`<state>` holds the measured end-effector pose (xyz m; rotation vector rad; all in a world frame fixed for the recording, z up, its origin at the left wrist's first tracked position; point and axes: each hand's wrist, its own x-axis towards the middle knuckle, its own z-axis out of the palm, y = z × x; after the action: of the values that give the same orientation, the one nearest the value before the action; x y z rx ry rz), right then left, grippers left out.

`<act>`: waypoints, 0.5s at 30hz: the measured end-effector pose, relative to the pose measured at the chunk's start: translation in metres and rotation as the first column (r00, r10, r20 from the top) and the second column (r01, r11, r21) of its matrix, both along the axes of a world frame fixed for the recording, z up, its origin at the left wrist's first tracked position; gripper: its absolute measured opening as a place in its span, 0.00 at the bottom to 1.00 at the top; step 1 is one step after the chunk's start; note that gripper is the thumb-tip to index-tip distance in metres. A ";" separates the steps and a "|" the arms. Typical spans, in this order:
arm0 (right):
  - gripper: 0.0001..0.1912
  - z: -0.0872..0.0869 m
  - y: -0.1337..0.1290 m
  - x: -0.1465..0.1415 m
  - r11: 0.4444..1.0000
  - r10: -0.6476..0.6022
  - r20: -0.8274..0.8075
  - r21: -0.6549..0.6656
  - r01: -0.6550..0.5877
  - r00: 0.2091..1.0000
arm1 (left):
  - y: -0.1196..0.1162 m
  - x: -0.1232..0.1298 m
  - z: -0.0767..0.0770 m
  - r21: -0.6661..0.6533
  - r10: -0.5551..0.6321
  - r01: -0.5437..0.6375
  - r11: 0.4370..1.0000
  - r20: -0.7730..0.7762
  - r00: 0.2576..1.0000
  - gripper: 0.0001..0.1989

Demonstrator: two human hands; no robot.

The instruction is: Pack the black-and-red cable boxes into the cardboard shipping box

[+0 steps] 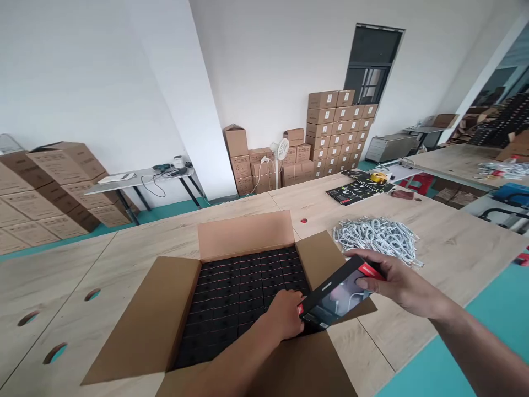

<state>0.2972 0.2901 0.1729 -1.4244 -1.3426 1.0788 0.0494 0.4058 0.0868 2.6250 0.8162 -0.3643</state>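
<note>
A slim black product box (336,295) with a red end and a picture on its side is tilted in my right hand (382,275). My right thumb lies on its side and the fingers wrap round its upper end. My left hand (287,314) is curled at the box's lower end, over the inside of an open cardboard carton (144,314). Its fingertips are hidden, so I cannot tell what they grip. Rows of similar black boxes (231,292) stand packed tightly in the carton, whose flaps are folded outward.
A pile of grey-white cables (378,237) lies right of the carton. Behind it are black printed sheets (355,190) and a yellow tape roll (379,177). The wooden table (136,237) has round holes at left. Stacked cartons (336,129) and a white fan (282,149) stand by the wall.
</note>
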 end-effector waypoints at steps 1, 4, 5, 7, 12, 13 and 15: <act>0.36 -0.004 0.001 -0.005 1.000 0.027 0.001 -0.009 -0.027 1.000 | 0.004 -0.002 -0.003 0.003 -0.013 0.013 1.000 0.006 1.000 0.13; 0.32 -0.016 0.009 -0.021 0.994 0.107 0.023 -0.019 -0.106 0.994 | 0.021 -0.006 -0.015 -0.025 -0.020 0.020 0.999 0.035 0.999 0.09; 0.32 -0.017 0.012 -0.025 0.993 0.120 0.040 -0.020 -0.119 0.992 | 0.025 -0.008 -0.019 -0.041 -0.011 0.014 0.999 0.052 0.999 0.09; 0.32 -0.016 0.018 -0.031 0.992 0.129 0.078 -0.023 -0.128 0.989 | 0.032 -0.010 -0.025 -0.076 0.009 -0.002 0.997 0.091 0.996 0.11; 0.27 -0.002 0.030 -0.039 0.965 0.261 0.221 -0.047 -0.257 0.940 | 0.031 -0.012 -0.024 -0.144 0.108 -0.086 0.986 0.157 0.982 0.08; 0.26 -0.001 0.032 -0.040 0.955 0.296 0.248 -0.063 -0.290 0.922 | 0.029 -0.012 -0.022 -0.154 0.132 -0.107 0.982 0.163 0.978 0.07; 0.24 -0.001 0.034 -0.045 0.934 0.355 0.298 -0.063 -0.353 0.886 | 0.028 -0.011 -0.020 -0.177 0.161 -0.131 0.976 0.171 0.972 0.06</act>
<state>0.2522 0.3241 0.1717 -1.4253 -1.8810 1.1233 0.0379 0.4334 0.0671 2.3863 0.8712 -0.1382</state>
